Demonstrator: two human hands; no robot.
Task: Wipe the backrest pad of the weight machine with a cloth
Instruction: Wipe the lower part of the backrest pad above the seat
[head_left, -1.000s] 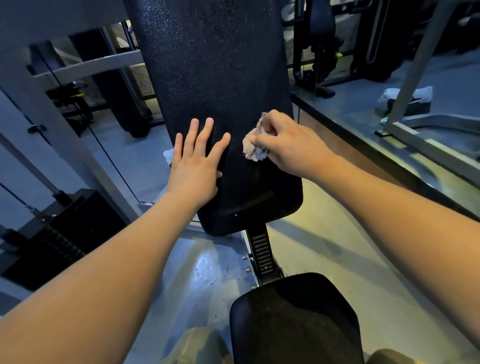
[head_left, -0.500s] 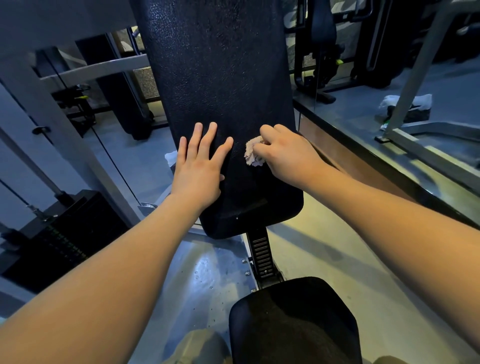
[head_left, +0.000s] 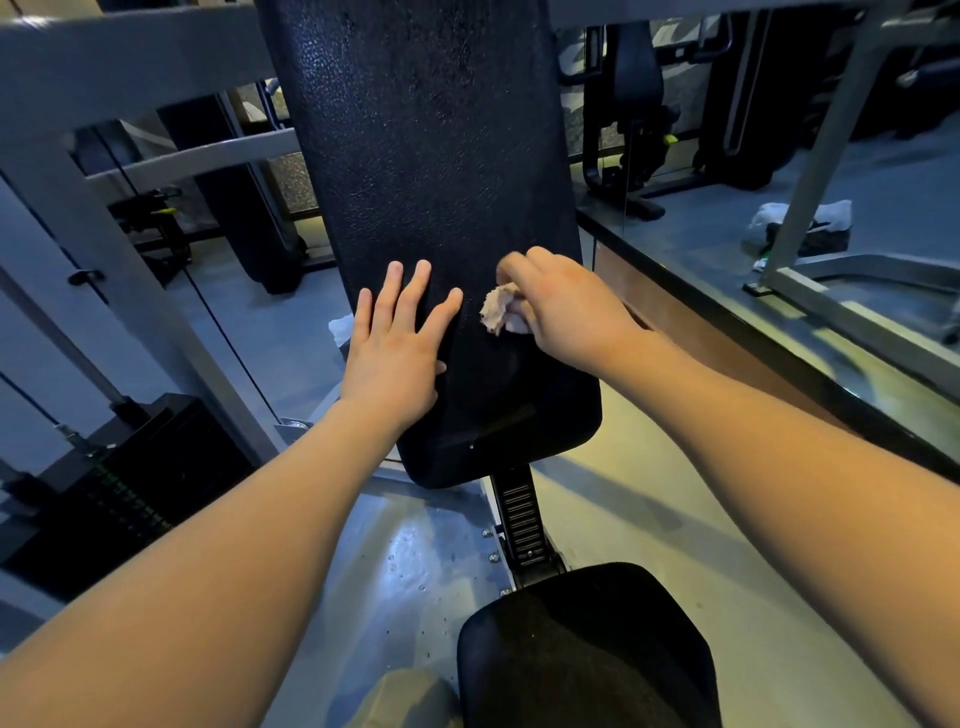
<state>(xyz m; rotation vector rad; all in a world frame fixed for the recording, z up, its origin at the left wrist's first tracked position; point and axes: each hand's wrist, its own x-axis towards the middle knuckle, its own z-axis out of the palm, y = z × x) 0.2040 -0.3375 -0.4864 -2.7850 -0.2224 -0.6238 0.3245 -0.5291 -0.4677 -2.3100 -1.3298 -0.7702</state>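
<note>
Pad: the backrest pad (head_left: 431, 182) stands tall, its long way running 12 to 6 o'clock.
Cloth: the cloth (head_left: 497, 310) is low on the pad, at 9 o'clock from the right hand (head_left: 566, 306).
Right hand: fingers curled round the cloth.
Left hand: the left hand (head_left: 395, 353) lies flat on the pad, fingers straight, pointing to 12 o'clock.
Next: most of the pad lies at 12 o'clock from the cloth.

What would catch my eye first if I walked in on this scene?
The tall black backrest pad fills the middle of the view, upright above a dark seat at the bottom. The left hand lies flat on the pad's lower left part, fingers spread. Beside it, the right hand presses a small crumpled cloth against the pad.
</note>
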